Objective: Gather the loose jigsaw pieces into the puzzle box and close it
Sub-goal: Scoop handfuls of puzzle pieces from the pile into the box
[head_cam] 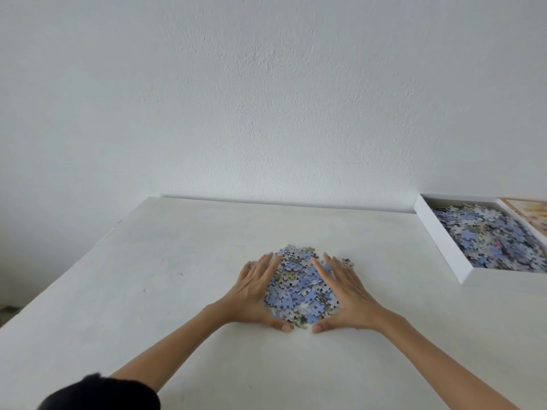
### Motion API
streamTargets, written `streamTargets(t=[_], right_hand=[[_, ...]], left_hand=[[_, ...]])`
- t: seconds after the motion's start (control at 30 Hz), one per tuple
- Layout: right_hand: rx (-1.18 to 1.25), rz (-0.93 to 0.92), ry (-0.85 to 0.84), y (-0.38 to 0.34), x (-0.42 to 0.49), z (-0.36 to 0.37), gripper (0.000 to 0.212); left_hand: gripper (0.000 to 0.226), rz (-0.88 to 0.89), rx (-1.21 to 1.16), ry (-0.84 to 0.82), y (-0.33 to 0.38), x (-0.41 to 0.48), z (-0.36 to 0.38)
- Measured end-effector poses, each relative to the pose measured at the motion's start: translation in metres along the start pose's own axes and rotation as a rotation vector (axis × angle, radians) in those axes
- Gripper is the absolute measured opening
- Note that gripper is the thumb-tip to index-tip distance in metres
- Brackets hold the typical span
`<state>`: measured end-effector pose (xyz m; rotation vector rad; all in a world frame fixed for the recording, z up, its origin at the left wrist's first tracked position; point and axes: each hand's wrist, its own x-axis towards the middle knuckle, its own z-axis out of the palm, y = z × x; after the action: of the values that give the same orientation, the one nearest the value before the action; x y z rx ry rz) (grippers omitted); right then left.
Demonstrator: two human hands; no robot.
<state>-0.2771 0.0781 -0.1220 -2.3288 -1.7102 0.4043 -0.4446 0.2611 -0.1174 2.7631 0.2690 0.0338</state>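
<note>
1. The left hand [254,291] and right hand [346,292], fingers spread, cup a heap of puzzle pieces [300,287] between them.
2. The box [438,241] sits well right of the right hand.
3. Light and loose, the pieces probably spill; scoop from underneath.

A heap of mostly blue jigsaw pieces [300,287] lies mid-table. The white puzzle box [438,241] sits open at the far right, already holding many pieces

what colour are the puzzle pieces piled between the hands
Mostly light blue, mixed with white-grey patterned and some beige pieces. The head view, the only one, shows this.
</note>
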Motion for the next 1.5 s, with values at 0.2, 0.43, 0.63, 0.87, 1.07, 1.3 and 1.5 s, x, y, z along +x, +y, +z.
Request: streamTargets(t=[0.2,0.43,0.63,0.87,1.07,1.3,1.5], right_hand=[[-0.112,-0.036,0.104,0.001,0.002,-0.001,0.112],[-0.055,-0.050,0.242,-0.002,0.017,0.002,0.094],[0.076,-0.080,0.292,0.001,0.020,0.003,0.078],[0.161,-0.077,0.324,0.023,0.011,-0.010,0.073],[0.096,-0.027,0.022,0.034,0.012,-0.014,0.104],[-0.034,-0.114,0.044,0.022,0.024,-0.005,0.107],[-0.062,-0.127,0.184,0.016,0.022,-0.004,0.103]], left_hand=[[0.122,0.054,0.067,0.091,0.007,0.009,0.004],[0.081,0.105,-0.001,0.170,0.014,0.016,0.007],[0.065,0.120,-0.066,0.173,0.013,0.016,0.008],[0.105,0.151,-0.024,0.090,0.000,0.004,0.004],[0.120,0.121,0.011,0.063,0.000,0.000,0.008],[0.109,0.097,-0.010,0.112,0.005,0.008,0.005],[0.092,0.138,-0.031,0.167,0.000,0.009,0.010]])
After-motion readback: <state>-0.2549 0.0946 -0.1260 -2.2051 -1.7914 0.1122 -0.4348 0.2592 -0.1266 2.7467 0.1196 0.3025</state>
